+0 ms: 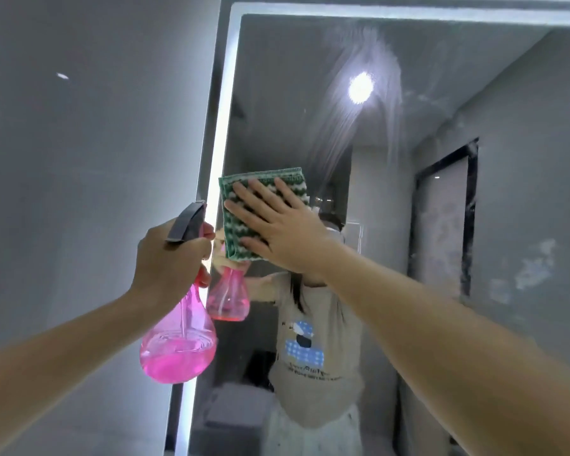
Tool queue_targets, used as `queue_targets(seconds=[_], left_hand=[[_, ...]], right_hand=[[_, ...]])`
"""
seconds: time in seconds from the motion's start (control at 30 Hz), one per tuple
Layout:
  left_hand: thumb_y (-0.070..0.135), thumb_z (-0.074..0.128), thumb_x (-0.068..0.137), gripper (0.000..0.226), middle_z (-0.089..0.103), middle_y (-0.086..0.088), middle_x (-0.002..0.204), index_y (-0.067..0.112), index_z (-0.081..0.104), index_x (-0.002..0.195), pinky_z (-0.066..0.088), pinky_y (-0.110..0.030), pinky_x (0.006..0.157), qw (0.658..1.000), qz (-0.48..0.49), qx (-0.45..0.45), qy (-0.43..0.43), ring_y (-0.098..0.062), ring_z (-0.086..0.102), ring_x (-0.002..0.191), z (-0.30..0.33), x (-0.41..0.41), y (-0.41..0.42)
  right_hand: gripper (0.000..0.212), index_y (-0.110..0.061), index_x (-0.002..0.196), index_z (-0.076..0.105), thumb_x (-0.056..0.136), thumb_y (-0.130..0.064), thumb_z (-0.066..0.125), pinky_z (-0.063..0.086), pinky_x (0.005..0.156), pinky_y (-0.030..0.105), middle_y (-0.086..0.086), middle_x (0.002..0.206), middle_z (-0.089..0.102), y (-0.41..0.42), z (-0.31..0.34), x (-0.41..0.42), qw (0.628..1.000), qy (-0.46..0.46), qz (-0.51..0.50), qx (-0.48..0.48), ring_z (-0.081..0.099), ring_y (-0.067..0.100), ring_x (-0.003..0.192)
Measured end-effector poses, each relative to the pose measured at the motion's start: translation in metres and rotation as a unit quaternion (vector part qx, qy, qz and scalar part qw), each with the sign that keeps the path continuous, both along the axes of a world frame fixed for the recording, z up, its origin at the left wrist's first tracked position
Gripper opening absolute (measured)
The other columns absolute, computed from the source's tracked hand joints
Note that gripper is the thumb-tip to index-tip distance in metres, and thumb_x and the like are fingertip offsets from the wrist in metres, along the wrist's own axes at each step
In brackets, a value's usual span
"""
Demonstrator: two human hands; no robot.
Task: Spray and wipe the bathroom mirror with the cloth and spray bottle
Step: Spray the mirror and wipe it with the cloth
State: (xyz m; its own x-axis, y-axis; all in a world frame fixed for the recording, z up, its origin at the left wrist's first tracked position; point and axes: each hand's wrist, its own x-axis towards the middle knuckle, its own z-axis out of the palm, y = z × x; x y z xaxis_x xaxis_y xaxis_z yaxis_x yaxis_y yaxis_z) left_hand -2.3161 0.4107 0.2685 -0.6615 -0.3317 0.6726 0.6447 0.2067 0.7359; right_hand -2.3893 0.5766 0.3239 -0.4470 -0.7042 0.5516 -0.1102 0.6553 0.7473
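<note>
My right hand (278, 225) lies flat, fingers straight and spread, pressing the folded green-and-white cloth (244, 222) against the mirror (441, 93) near its lit left edge. My left hand (168, 258) is wrapped around the neck of the pink spray bottle (180, 343), just left of the cloth; its grey nozzle (188, 222) points toward the glass. Pink liquid fills the bottle's lower bulb. Wet streaks run down the upper glass.

Right hand (277, 222): flat, fingers straight, pressing green-and-white cloth (260, 205) on mirror (408, 159)
Left hand (168, 258): grips neck of pink spray bottle (178, 340)
Mirror: streaked near reflected lamp (361, 87)
</note>
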Motion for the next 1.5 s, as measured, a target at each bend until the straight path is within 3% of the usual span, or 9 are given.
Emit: queue_targets(seconds=[0.17,0.37,0.47,0.6,0.8,1.0,1.2,1.33,1.5], left_hand=[[-0.007,0.053,0.077,0.019,0.065,-0.024,0.084,0.009,0.063,0.081,0.052,-0.032,0.050,0.999,0.005,-0.027,-0.025,-0.013,0.050,0.033,-0.056,0.012,-0.020],[-0.007,0.052,0.081,0.017,0.059,-0.013,0.067,0.006,0.062,0.087,0.054,-0.033,0.052,0.995,0.019,-0.056,-0.082,-0.010,0.052,0.033,-0.129,0.014,-0.043],[-0.006,0.051,0.081,0.018,0.061,-0.014,0.069,0.007,0.062,0.087,0.054,-0.036,0.053,0.993,0.020,-0.052,-0.109,-0.011,0.052,0.033,-0.162,0.012,-0.044],[-0.007,0.051,0.080,0.017,0.060,-0.017,0.068,0.006,0.062,0.085,0.053,-0.037,0.051,0.990,0.008,-0.044,-0.133,-0.017,0.053,0.036,-0.202,0.009,-0.040],[-0.009,0.052,0.081,0.017,0.053,-0.014,0.059,0.005,0.061,0.082,0.044,-0.018,0.037,0.989,-0.016,-0.053,-0.138,-0.014,0.051,0.036,-0.221,0.006,-0.036],[-0.015,0.050,0.076,0.018,0.057,-0.033,0.069,-0.002,0.061,0.082,0.044,-0.022,0.036,0.995,-0.014,-0.068,-0.073,-0.023,0.051,0.039,-0.162,-0.001,-0.034],[-0.009,0.051,0.078,0.016,0.060,-0.021,0.065,0.003,0.061,0.082,0.047,-0.028,0.039,0.998,-0.019,-0.058,-0.023,-0.015,0.053,0.033,-0.083,-0.015,-0.025],[-0.008,0.052,0.077,0.012,0.060,-0.030,0.075,-0.004,0.060,0.084,0.050,-0.031,0.044,0.998,-0.018,-0.063,0.006,-0.028,0.053,0.046,-0.026,-0.027,-0.018],[-0.006,0.052,0.080,0.014,0.065,-0.022,0.081,0.003,0.062,0.083,0.051,-0.026,0.042,0.996,-0.012,-0.065,0.052,-0.023,0.055,0.043,0.040,-0.034,-0.014]], right_hand=[[0.058,-0.025,0.145,-0.018,0.099,-0.049,0.007,-0.023,0.112,0.044,0.001,0.157,-0.017,-0.009,-0.100,-0.002,0.998,-0.031,-0.014,0.045,-0.024,0.019,0.140],[0.057,-0.019,0.149,0.019,0.097,-0.045,0.019,0.002,0.116,0.046,0.006,0.156,0.023,-0.014,-0.203,-0.014,0.998,-0.022,0.041,0.053,0.018,0.025,0.144],[0.060,-0.019,0.150,0.019,0.098,-0.046,0.030,0.002,0.117,0.047,0.007,0.156,0.021,-0.014,-0.244,-0.018,0.997,-0.016,0.049,0.058,0.015,0.026,0.145],[0.057,-0.019,0.149,0.024,0.097,-0.044,0.024,0.004,0.117,0.045,0.005,0.155,0.025,-0.016,-0.287,-0.014,0.998,-0.023,0.050,0.040,0.018,0.024,0.144],[0.057,-0.020,0.149,0.021,0.098,-0.045,0.025,0.005,0.118,0.044,0.004,0.155,0.024,-0.012,-0.300,-0.013,0.997,-0.031,0.063,0.044,0.017,0.022,0.144],[0.060,-0.023,0.150,0.022,0.096,-0.050,0.026,0.001,0.118,0.044,0.000,0.156,0.022,0.005,-0.244,-0.015,0.991,-0.009,0.067,0.115,0.013,0.020,0.144],[0.059,-0.027,0.150,0.022,0.097,-0.054,0.017,0.003,0.117,0.044,0.000,0.156,0.020,0.024,-0.101,-0.007,0.997,0.036,0.024,0.057,0.011,0.020,0.145],[0.059,-0.028,0.149,0.024,0.097,-0.054,0.020,0.002,0.117,0.043,0.000,0.156,0.021,0.031,-0.008,-0.004,0.997,0.078,0.016,0.001,0.014,0.021,0.145],[0.061,-0.038,0.148,-0.008,0.093,-0.061,0.006,-0.015,0.115,0.037,-0.010,0.155,-0.012,0.030,0.084,-0.008,0.991,0.115,-0.023,-0.062,-0.012,0.011,0.143]])
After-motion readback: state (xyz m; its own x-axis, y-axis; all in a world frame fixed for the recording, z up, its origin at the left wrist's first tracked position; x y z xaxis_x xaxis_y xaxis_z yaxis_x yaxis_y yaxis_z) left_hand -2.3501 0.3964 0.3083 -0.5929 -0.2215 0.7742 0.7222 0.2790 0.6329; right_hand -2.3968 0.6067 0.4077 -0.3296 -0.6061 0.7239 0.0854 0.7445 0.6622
